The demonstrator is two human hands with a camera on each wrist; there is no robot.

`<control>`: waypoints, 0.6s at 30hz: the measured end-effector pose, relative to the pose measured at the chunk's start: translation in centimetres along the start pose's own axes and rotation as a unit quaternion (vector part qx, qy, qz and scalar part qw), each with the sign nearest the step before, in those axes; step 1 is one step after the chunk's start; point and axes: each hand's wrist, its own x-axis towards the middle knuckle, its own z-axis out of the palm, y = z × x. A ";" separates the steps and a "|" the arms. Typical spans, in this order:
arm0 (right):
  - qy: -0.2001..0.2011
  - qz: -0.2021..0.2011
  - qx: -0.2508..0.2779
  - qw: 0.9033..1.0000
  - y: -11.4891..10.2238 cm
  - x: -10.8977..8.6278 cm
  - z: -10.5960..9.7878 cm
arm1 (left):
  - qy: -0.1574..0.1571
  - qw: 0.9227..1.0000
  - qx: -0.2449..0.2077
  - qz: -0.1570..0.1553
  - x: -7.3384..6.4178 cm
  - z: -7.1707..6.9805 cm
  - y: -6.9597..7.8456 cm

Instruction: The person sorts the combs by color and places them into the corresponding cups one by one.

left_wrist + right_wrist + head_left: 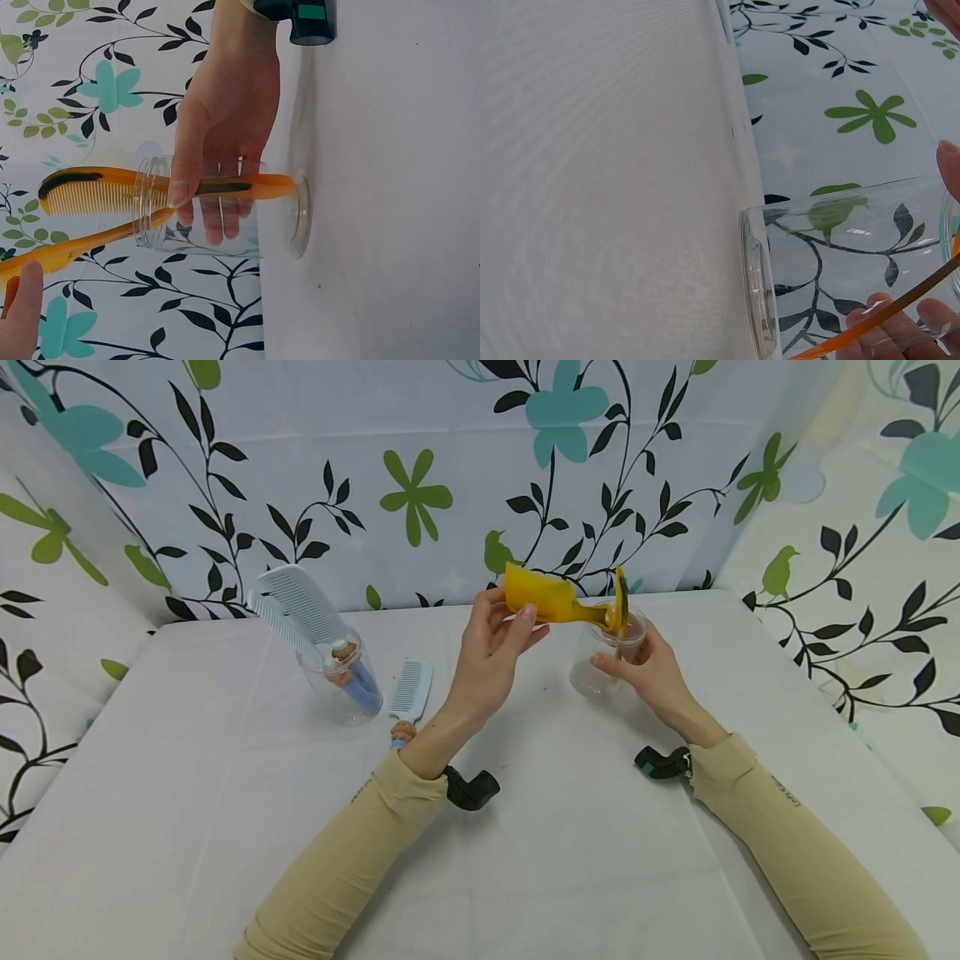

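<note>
My left hand point(487, 652) pinches a yellow-orange comb point(546, 596) by its wide toothed end, well above the table. Its narrow handle end points right and reaches the mouth of a clear jar point(588, 681). Around that jar wraps my right hand point(656, 677), thumb near the rim and fingers on the far side. A second orange comb point(97, 187), streaked dark, stands in the jar with its handle down and teeth above the rim. In the left wrist view the held comb point(90, 241) slants in beside it, its tip overlapping the jar's mouth.
To the left, another clear jar point(352, 714) holds light blue combs point(303, 602) with blue handles, leaning left. A light blue comb point(411, 689) lies on the white table point(525, 860) beside it, partly behind my left wrist. Patterned cloth point(300, 452) stands behind the table.
</note>
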 end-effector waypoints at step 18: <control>-0.001 -0.012 0.014 1.000 0.1 0.1 0.1 | -0.056 0.998 0.033 -0.004 -0.1 0.3 0.0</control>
